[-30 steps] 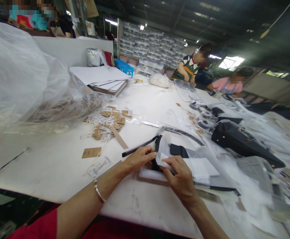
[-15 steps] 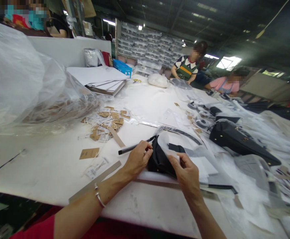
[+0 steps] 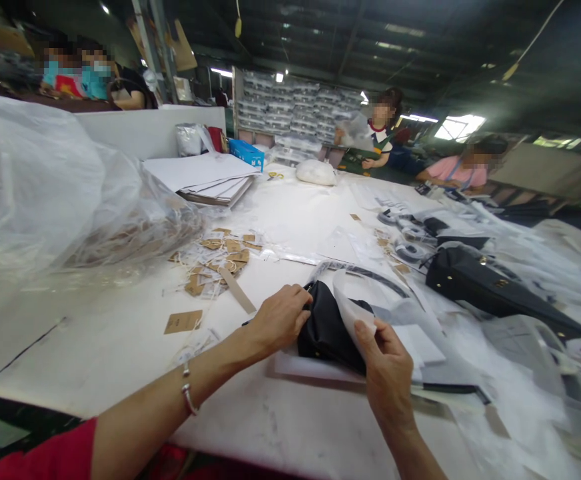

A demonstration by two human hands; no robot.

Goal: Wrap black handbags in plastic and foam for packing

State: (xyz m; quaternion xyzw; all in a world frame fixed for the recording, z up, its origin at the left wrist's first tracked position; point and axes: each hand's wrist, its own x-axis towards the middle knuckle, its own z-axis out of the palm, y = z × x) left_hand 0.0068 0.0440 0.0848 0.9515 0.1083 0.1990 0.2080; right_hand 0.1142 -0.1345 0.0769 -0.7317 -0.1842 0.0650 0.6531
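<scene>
Touching black bag (image 3: 326,327), pinching white sheet (image 3: 346,308), hands (image 3: 389,365) apart, brown tags (image 3: 239,257) nearby

Cluttered white worktable (image 3: 290,217) in a workshop

At left, a billowing translucent plastic bag (image 3: 30,180); beside it, a pile of brown cardboard tags (image 3: 238,257) with white strings. Farther back, a stack of white sheets (image 3: 198,172), a blue box (image 3: 246,153) near its right end, yellow-handled scissors (image 3: 275,175) and a white bundle (image 3: 316,173). Beyond, plastic-wrapped packages (image 3: 290,107) in stacks. At right, a co-worker (image 3: 463,173) in pink.
</scene>
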